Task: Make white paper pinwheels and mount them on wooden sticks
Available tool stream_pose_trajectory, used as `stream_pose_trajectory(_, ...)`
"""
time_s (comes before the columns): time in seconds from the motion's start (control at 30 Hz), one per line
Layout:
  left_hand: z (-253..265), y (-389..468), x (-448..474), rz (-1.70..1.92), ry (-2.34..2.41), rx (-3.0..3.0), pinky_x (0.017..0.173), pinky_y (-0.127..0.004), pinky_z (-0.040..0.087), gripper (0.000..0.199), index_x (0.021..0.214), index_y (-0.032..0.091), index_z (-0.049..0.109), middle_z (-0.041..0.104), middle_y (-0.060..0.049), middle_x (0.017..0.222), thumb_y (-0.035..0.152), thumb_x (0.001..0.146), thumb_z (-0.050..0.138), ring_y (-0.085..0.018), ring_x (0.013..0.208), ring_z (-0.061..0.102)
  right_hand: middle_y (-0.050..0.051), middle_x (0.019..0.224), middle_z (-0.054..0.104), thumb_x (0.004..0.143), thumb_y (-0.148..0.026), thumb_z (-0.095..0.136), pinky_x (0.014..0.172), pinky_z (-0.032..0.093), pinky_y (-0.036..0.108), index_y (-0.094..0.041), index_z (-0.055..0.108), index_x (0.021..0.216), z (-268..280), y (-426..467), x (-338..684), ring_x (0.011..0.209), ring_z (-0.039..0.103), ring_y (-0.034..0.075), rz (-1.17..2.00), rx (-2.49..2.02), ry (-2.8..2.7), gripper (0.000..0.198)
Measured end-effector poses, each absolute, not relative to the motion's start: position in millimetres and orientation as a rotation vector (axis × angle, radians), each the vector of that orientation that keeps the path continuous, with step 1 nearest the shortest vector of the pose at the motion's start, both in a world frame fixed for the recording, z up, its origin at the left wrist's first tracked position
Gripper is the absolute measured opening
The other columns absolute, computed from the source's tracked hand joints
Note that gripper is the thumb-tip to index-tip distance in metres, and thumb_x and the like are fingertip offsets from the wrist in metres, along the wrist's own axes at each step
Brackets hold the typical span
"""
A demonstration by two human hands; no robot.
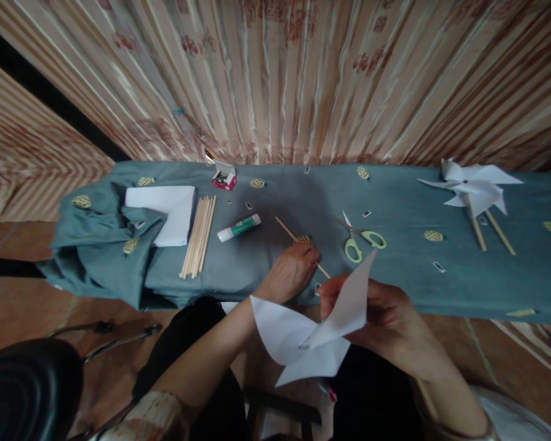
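Note:
My left hand (290, 271) rests on the table, fingers closed on a thin wooden stick (285, 228) that lies slantwise beneath them. Close to my body, my right hand (386, 315) grips a white paper pinwheel (298, 340) by one of its folded blades. The lower end of the stick points toward the right fingers; the pinwheel hangs apart from it. Just beyond the right hand lie scissors (359, 237) with green handles, their blades slightly parted. A glue stick (239, 227) with a green label lies left of the wooden stick.
Several wooden sticks (199, 236) lie in a bundle beside folded white paper (179, 214). A small red box (223, 177) of metal pins stands open at the back. Finished pinwheels (475, 184) on sticks lie at the right. The blue-green cloth (395, 269) bunches at the left end.

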State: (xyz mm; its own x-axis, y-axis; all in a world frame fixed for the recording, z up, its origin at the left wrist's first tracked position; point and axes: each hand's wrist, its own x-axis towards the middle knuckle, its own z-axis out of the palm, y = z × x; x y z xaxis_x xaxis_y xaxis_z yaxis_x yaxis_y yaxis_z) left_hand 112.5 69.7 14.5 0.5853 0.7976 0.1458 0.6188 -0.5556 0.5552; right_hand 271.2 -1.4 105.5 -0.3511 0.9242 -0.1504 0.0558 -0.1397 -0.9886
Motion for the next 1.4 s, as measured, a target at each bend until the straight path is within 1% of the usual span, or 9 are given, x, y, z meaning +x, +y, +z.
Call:
stream_pose_trajectory(0.23,19.5,58.3,82.7,0.437,1.278,2.343,0.077,-0.032,0.050,0.014,0.081,0.017,0.060,0.060,-0.006,0.085,0.029,0.089,0.056,-0.021,0.086,0.061,0.001,0.074,0.070,0.068,-0.024,0.079,0.047,0.050,0.018,-0.024,0.073,0.090,103.8,0.5,276.6,0.055,0.063,0.012,1.561,-1.190,-1.357,0.023)
stream_pose_trajectory(0.3,19.2,57.9,75.2,0.479,1.346,2.312,0.080,-0.035,0.052,0.013,0.091,0.018,0.059,0.060,-0.007,0.095,0.029,0.086,0.061,-0.023,0.092,0.061,0.001,0.075,0.071,0.068,-0.022,0.079,0.049,0.052,0.018,-0.024,0.073,0.091,102.5,0.2,276.6,0.057,0.064,0.012,1.569,-1.189,-1.368,0.024)
stream_pose_trajectory(0.43,22.5,58.9,62.8,0.591,1.476,2.183,0.081,-0.038,0.055,0.049,0.123,0.018,0.046,0.051,-0.013,0.126,0.026,0.080,0.066,-0.023,0.097,0.063,0.001,0.076,0.071,0.069,-0.020,0.078,0.056,0.054,0.019,-0.025,0.073,0.092,100.1,-0.5,276.3,0.063,0.066,0.013,1.552,-1.193,-1.419,0.024)
stream_pose_trajectory(0.57,24.4,61.0,56.2,0.608,1.495,2.079,0.073,-0.035,0.056,0.058,0.130,0.019,0.041,0.050,-0.015,0.128,0.020,0.077,0.066,-0.017,0.077,0.065,0.001,0.078,0.071,0.068,-0.021,0.078,0.058,0.053,0.019,-0.025,0.073,0.092,99.7,-1.9,276.1,0.066,0.066,0.013,1.540,-1.206,-1.413,0.025)
stream_pose_trajectory(0.63,22.3,61.2,54.6,0.633,1.478,2.047,0.072,-0.035,0.057,0.060,0.130,0.019,0.041,0.051,-0.015,0.127,0.017,0.076,0.066,-0.016,0.076,0.065,0.001,0.078,0.071,0.069,-0.022,0.078,0.058,0.053,0.019,-0.024,0.073,0.092,99.4,-2.3,275.8,0.066,0.066,0.013,1.549,-1.195,-1.417,0.024)
stream_pose_trajectory(0.87,9.9,59.4,54.9,0.784,1.366,2.049,0.082,-0.041,0.057,0.066,0.135,0.019,0.036,0.039,-0.018,0.142,0.014,0.074,0.062,-0.027,0.111,0.058,0.001,0.079,0.070,0.070,-0.025,0.079,0.059,0.052,0.018,-0.025,0.073,0.095,96.2,-1.6,270.8,0.066,0.064,0.013,1.568,-1.140,-1.430,0.026)
stream_pose_trajectory(1.03,10.9,62.7,64.5,0.801,1.361,2.135,0.103,-0.053,0.044,0.059,0.130,0.014,0.043,0.044,-0.019,0.138,0.016,0.075,0.062,-0.034,0.127,0.046,0.000,0.077,0.068,0.069,-0.029,0.080,0.055,0.052,0.018,-0.025,0.072,0.094,94.0,-1.2,263.2,0.062,0.063,0.012,1.617,-1.110,-1.370,0.026)
stream_pose_trajectory(1.23,13.0,58.2,65.4,0.834,1.357,1.944,0.081,-0.032,0.055,0.054,0.124,0.013,0.052,0.054,-0.015,0.126,0.003,0.071,0.047,-0.017,0.091,0.063,-0.001,0.077,0.069,0.069,-0.029,0.080,0.057,0.053,0.018,-0.026,0.073,0.095,95.7,1.5,261.3,0.063,0.064,0.012,1.567,-1.071,-1.377,0.027)
stream_pose_trajectory(1.4,15.5,55.3,56.4,0.889,1.375,1.836,0.083,-0.032,0.051,0.038,0.109,0.014,0.065,0.064,-0.010,0.106,0.006,0.075,0.050,-0.018,0.091,0.062,-0.003,0.080,0.072,0.069,-0.016,0.078,0.059,0.054,0.016,-0.028,0.072,0.095,97.3,-2.6,263.6,0.066,0.067,0.011,1.438,-1.079,-1.451,0.030)
